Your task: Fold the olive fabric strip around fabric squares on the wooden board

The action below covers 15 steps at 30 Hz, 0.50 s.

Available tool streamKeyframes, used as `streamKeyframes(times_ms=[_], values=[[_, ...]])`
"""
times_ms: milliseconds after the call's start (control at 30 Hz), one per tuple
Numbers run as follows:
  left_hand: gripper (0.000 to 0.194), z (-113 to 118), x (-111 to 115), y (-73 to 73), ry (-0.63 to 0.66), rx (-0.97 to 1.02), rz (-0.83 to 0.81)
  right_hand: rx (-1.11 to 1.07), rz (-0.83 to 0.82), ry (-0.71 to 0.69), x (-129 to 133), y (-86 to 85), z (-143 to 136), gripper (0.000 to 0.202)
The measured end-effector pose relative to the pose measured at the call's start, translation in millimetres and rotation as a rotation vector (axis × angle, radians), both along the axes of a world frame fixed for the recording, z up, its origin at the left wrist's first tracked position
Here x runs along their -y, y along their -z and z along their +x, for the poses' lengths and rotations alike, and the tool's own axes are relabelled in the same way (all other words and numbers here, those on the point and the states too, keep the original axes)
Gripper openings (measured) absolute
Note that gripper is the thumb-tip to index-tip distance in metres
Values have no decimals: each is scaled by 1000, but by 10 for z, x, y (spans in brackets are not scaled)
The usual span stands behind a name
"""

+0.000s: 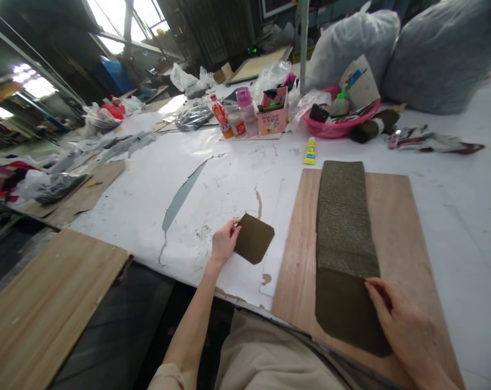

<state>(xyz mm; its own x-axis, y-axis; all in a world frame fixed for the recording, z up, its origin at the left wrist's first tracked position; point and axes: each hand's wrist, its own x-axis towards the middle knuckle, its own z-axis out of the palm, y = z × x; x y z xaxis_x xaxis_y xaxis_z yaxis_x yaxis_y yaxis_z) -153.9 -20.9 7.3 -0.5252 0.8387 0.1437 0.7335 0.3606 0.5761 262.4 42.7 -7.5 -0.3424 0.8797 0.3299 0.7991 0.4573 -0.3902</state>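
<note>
My left hand (pixel 224 242) pinches one corner of a small olive-brown fabric piece (pixel 255 239) with clipped corners, over the white table. On a plywood board (pixel 399 222) at the right lies a long, textured olive strip (pixel 345 222). A smooth olive-brown fabric panel (pixel 346 309) covers its near end, with clipped corners toward me. My right hand (pixel 403 319) closes thumb and finger on the right edge of this panel, by its upper right corner. Whether the panel is joined to the strip I cannot tell.
Beyond the board lies a yellow tube (pixel 309 151). Farther back stand a pink basket (pixel 330 129), a pink box (pixel 273 120), a drink bottle (pixel 221 116) and big stuffed bags (pixel 351 49). The white table cover (pixel 229 179) is torn. Another wooden board (pixel 54 303) is at lower left.
</note>
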Motion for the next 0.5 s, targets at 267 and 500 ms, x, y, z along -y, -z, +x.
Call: streamKeyframes(times_ms=[267,500], values=[[19,-16,-7,79,17,-296,32,-2,48,-21,-16,11,11,41],[17,-17,-22,140,-11,-398,44,-26,-1,-17,-15,53,26,41]])
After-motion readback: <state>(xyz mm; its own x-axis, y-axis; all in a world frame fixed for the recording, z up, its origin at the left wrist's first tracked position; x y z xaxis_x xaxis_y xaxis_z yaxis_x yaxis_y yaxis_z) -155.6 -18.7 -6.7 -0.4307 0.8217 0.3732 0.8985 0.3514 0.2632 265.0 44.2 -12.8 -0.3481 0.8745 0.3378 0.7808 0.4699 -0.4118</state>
